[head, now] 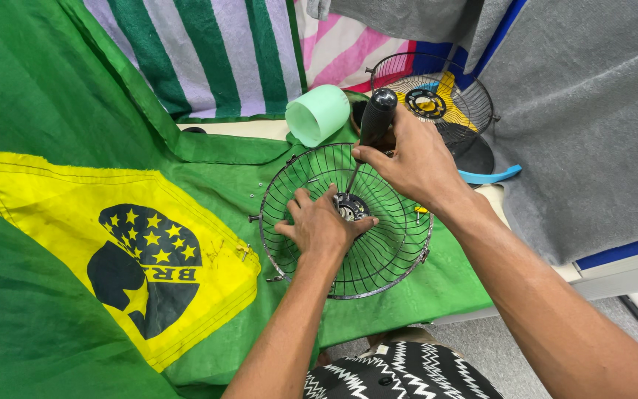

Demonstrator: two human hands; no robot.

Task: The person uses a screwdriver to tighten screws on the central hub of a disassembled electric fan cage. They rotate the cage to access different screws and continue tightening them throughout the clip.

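Note:
A round black wire fan guard (393, 255) lies on a green and yellow cloth (75, 222). My left hand (320, 225) presses flat on the guard beside its centre hub (350, 207), fingers spread. My right hand (413, 159) grips a screwdriver (376, 117) by its black handle. The shaft slants down and its tip meets the hub.
A second fan guard (474, 103) with a yellow and black centre rests at the back right over a black base with a blue rim (492, 176). A pale green cup (317, 114) lies on its side behind the guard. Grey cloth (592, 133) covers the right; striped fabric (215, 52) hangs behind.

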